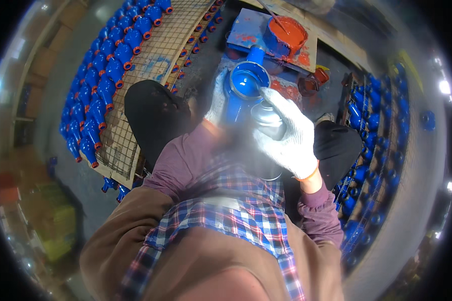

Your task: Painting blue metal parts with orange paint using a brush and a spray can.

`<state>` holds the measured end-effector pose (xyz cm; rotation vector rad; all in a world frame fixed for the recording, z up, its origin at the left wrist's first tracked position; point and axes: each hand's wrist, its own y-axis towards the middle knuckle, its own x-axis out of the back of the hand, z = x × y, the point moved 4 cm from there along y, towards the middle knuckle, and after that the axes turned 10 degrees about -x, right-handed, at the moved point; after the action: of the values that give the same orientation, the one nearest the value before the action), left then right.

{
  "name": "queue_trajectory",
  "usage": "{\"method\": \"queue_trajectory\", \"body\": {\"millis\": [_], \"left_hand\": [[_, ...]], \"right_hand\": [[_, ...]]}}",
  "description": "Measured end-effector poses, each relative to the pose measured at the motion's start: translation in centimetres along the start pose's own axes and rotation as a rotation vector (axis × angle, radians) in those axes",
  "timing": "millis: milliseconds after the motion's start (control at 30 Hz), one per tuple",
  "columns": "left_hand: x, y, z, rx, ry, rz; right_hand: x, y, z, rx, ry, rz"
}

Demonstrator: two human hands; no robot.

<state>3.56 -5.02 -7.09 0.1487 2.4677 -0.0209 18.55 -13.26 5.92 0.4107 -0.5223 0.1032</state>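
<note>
Holding, left hand [217, 100]: curled against the left side of the blue fitting [247, 83], mouth upward, between the knees [153, 108]; fingers mostly hidden.
Right hand [288, 131]: wrapped around a silvery cylinder [265, 116], fingertip at the fitting's rim.
Slip hazard: a slack grip could drop either piece.
Paint pot [286, 37]: a forward swing could tip it.
Clearance: worktop [246, 32] edge ahead, mesh panel [171, 35] left, racked fittings [355, 120] right; moving room looks narrow.

Through the wearer's head camera I look steeply down past the apron [206, 219], with the left hand [217, 100] and right hand [290, 134] close, near frame centre. My fisheye reaches wide, its round rim fading into black corners.
</note>
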Motion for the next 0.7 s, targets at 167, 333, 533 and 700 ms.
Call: {"method": "queue_trajectory", "body": {"millis": [167, 333, 533, 700], "left_hand": [[0.0, -1.1, -1.4, 0.138, -0.287, -0.074], [0.7, -0.6, -1.0, 0.015, -0.057, 0.066], [2.9, -0.7, 1.0, 0.250, -0.469, 0.015], [3.6, 0.0, 0.9, 0.127, -0.197, 0.097]], "right_hand": [[-0.7, 0.5, -1.0, -0.031, -0.004, 0.050], [0.0, 1.0, -2.1, -0.125, 0.226, 0.053], [2.1, -1.0, -1.7, -0.251, 0.323, 0.051], [1.1, -1.5, -1.5, -0.248, 0.303, 0.049]]}}
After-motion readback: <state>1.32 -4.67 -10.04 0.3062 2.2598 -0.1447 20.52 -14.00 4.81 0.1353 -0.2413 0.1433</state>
